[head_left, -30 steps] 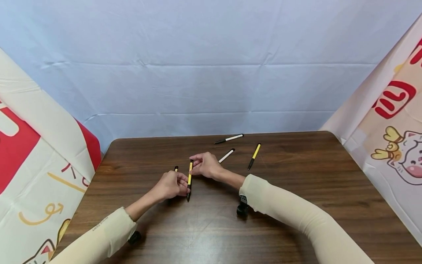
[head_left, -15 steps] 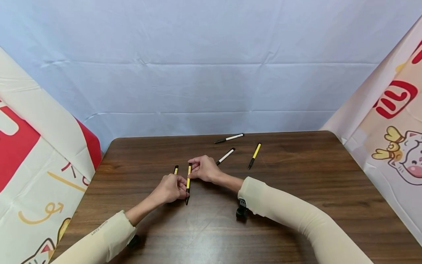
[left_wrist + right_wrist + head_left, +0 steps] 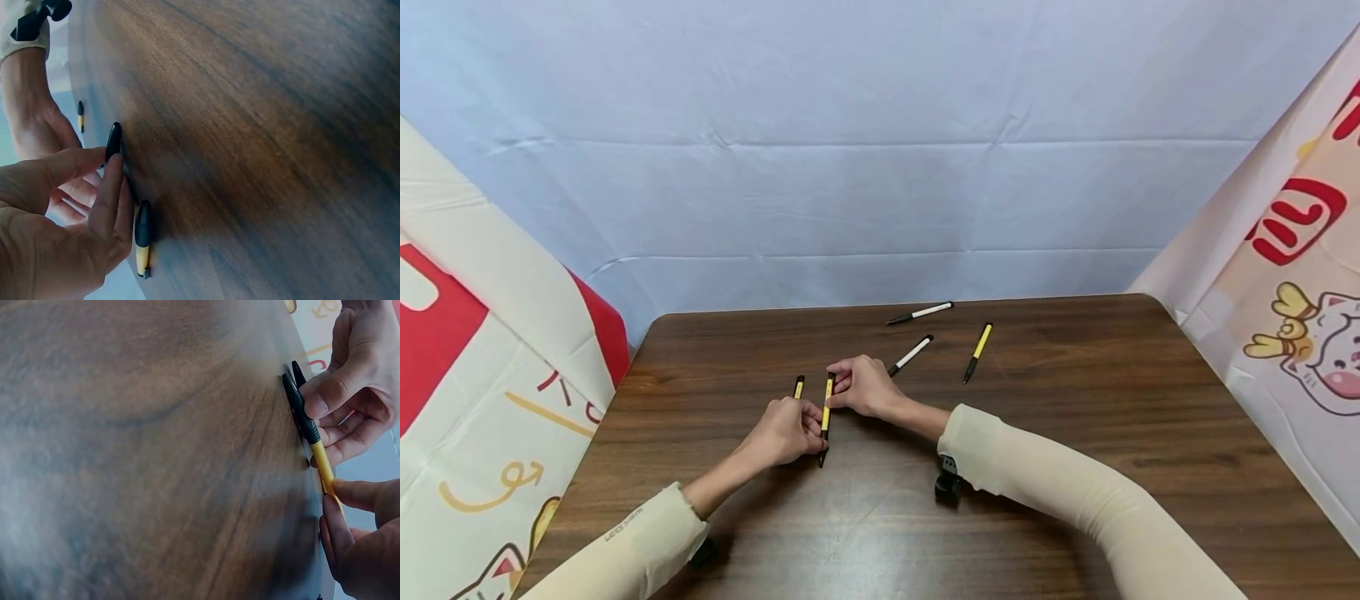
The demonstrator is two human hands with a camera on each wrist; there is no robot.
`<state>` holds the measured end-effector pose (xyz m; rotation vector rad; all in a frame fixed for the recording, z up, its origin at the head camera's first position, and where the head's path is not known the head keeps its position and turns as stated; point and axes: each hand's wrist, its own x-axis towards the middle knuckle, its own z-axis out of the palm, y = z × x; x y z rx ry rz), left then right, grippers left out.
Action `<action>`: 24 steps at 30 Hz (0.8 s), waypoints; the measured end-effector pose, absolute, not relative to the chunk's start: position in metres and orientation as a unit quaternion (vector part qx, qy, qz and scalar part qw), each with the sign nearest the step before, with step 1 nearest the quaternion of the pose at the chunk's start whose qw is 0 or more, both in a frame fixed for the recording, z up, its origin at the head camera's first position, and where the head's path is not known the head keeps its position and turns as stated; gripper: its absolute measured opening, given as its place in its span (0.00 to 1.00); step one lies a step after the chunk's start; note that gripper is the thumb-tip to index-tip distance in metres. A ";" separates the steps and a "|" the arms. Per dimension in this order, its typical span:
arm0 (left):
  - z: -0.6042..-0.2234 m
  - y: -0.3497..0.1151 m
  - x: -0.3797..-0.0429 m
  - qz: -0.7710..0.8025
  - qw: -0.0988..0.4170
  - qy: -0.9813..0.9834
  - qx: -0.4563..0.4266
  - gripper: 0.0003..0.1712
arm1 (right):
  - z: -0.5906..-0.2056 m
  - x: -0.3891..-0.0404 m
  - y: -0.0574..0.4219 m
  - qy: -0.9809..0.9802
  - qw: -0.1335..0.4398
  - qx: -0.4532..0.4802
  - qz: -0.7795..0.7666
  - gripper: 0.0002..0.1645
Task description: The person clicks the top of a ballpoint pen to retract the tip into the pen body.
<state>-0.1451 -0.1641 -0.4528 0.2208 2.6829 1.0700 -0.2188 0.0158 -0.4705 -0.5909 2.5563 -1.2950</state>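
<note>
A yellow pen with a black grip lies nearly straight away from me at the middle left of the table. My left hand pinches its black lower part between thumb and finger, plain in the left wrist view at the black tip. Near its upper end my right hand pinches the yellow barrel. Just left of it, a second yellow pen rests on the wood, roughly parallel. My left hand covers that pen's lower part in the head view; its black grip shows in the left wrist view.
Beyond my right hand lies a white pen, its dark end partly behind the hand. Another white pen lies near the table's far edge. A third yellow pen is to the right. The brown wooden table meets a pale cloth backdrop.
Both hands have drawn the pinched yellow pen slightly toward me and to the left, closer to its neighbour. More of the nearer white pen shows past my right hand.
</note>
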 end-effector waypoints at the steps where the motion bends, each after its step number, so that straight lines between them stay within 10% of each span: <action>1: -0.453 -0.164 -0.145 0.366 0.123 0.919 0.077 0.13 | -0.471 -0.219 0.016 0.869 0.107 -0.201 -0.439 0.31; 24: -0.450 -0.166 -0.145 0.362 0.125 0.919 0.092 0.17 | -0.471 -0.215 0.010 0.892 0.055 -0.229 -0.386 0.28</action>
